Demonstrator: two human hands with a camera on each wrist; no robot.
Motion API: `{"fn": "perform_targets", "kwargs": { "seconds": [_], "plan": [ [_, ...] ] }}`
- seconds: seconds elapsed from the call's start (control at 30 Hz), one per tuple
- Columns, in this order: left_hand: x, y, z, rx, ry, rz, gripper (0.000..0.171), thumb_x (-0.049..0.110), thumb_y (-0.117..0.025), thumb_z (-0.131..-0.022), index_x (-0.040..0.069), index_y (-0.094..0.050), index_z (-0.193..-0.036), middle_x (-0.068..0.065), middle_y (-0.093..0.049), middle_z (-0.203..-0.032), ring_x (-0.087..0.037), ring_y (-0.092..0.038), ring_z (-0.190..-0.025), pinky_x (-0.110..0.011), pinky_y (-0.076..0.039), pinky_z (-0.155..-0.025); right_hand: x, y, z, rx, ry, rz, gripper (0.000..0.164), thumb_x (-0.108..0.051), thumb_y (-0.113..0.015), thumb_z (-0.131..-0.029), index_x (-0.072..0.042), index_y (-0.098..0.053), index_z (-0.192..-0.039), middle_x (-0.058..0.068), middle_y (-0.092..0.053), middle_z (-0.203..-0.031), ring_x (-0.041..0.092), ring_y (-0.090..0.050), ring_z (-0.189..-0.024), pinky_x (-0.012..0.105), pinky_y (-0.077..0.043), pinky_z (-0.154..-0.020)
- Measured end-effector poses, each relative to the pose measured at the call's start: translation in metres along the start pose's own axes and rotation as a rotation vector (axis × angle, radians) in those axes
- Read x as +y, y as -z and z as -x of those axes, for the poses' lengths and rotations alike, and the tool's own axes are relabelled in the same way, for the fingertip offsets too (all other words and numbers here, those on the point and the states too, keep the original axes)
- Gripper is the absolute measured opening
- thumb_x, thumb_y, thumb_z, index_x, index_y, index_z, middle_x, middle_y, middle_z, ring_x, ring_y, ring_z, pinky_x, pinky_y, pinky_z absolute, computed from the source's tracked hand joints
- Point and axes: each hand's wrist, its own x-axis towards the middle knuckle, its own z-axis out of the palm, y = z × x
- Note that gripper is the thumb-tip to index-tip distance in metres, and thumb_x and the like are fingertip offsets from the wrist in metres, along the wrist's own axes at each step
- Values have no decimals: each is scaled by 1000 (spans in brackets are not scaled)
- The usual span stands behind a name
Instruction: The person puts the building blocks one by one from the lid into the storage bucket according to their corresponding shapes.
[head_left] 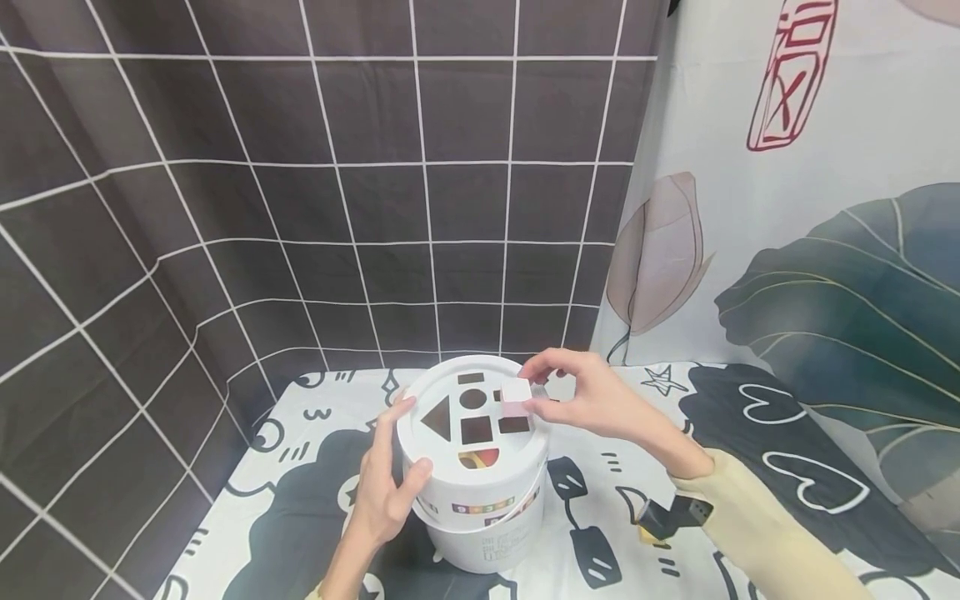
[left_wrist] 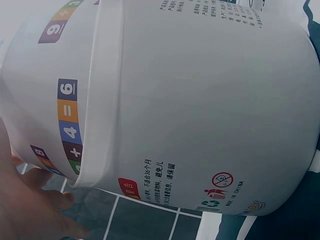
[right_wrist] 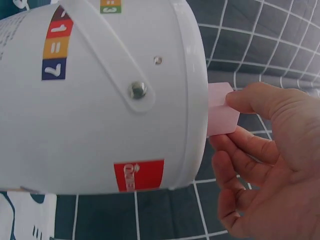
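Note:
A white lidded bucket (head_left: 487, 533) stands upright on the patterned cloth. Its white lid (head_left: 420, 417) has several cut-out shapes, among them a triangle, a circle and rectangles. Between thumb and fingertips, my right hand (head_left: 581, 392) pinches a pale pink block (right_wrist: 221, 112) right at the lid's surface, over the right-hand holes. My left hand (head_left: 384, 492) rests against the bucket's left side, its fingers and thumb spread along the lid's rim. Through the curved front hole, red and yellow pieces (head_left: 480, 458) show inside; the rest of the contents is hidden.
Black-and-white cloth (head_left: 300, 533) with printed drawings covers the surface. A dark curtain (head_left: 360, 208) with white grid lines hangs behind and to the left; a leaf-print curtain (head_left: 675, 275) hangs at the right. The bucket's white handle (head_left: 510, 518) hangs down across its front.

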Motion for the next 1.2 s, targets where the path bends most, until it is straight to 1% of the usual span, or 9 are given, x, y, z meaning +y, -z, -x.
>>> {"fn": "perform_targets", "kwargs": {
  "seconds": [0.13, 0.37, 0.47, 0.6, 0.73, 0.9, 1.03, 1.13, 1.2],
  "plan": [
    [0, 0, -1, -2, 3, 5, 70, 23, -59, -79, 12, -44, -147, -13, -39, -156, -38, -40, -139, -67, -28, -104, -5, -6, -6, -11, 16, -14, 27, -4, -80, -78, -13, -71, -101, -9, -69, -97, 17, -64, -88, 38, -47, -82],
    [0, 1, -1, -3, 11, -3, 70, 24, -59, -79, 12, -44, -147, -13, -38, -157, -38, -40, -140, -61, -29, -106, -13, -17, -11, -49, 16, -25, 27, -7, -82, -79, -10, -71, -103, -8, -69, -96, 20, -63, -89, 40, -47, -80],
    [0, 1, -1, -1, 10, -1, 70, 23, -59, -79, 12, -45, -147, -12, -39, -156, -37, -40, -139, -52, -30, -109, -15, -22, -14, -68, 14, -31, 28, -8, -83, -78, -11, -71, -104, -9, -68, -95, 19, -62, -89, 43, -48, -84],
    [1, 1, -1, 5, -8, 2, 70, 22, -59, -79, 12, -45, -147, -12, -40, -156, -36, -41, -138, -28, -26, -111, -14, -27, -16, -97, 35, -18, 28, -10, -83, -79, -12, -72, -105, -10, -69, -96, 15, -63, -89, 42, -50, -86],
    [1, 1, -1, 1, -7, 1, 70, 22, -59, -79, 12, -45, -147, -12, -40, -156, -35, -41, -139, -24, -25, -111, -14, -31, -17, -106, 54, -4, 28, -10, -82, -80, -11, -72, -106, -8, -70, -96, 14, -63, -89, 36, -51, -82],
    [1, 1, -1, -5, 4, 3, 70, 23, -59, -80, 12, -44, -147, -12, -40, -156, -36, -40, -140, -28, -25, -111, -15, -33, -18, -105, 79, -8, 28, -10, -83, -79, -10, -73, -105, -7, -71, -97, 15, -63, -89, 33, -50, -81],
    [0, 1, -2, -5, 6, 3, 70, 23, -58, -80, 12, -44, -147, -12, -40, -156, -37, -40, -139, -47, -29, -110, -15, -33, -18, -106, 99, 0, 25, -11, -82, -81, -11, -73, -104, -8, -71, -99, 16, -62, -91, 34, -50, -83],
    [0, 1, -2, -7, 11, 5, 71, 24, -58, -79, 13, -43, -148, -12, -39, -156, -37, -40, -139, -63, -29, -105, -13, -31, -15, -95, 75, -2, 23, -11, -81, -82, -11, -73, -103, -8, -70, -98, 17, -61, -91, 37, -49, -84],
    [0, 1, -1, -9, 14, 5, 71, 24, -58, -79, 13, -43, -148, -12, -39, -156, -37, -40, -140, -65, -29, -104, -11, -28, -11, -71, 51, -14, 22, -10, -81, -81, -11, -73, -102, -7, -71, -97, 18, -61, -92, 39, -48, -85]
  ]
}}
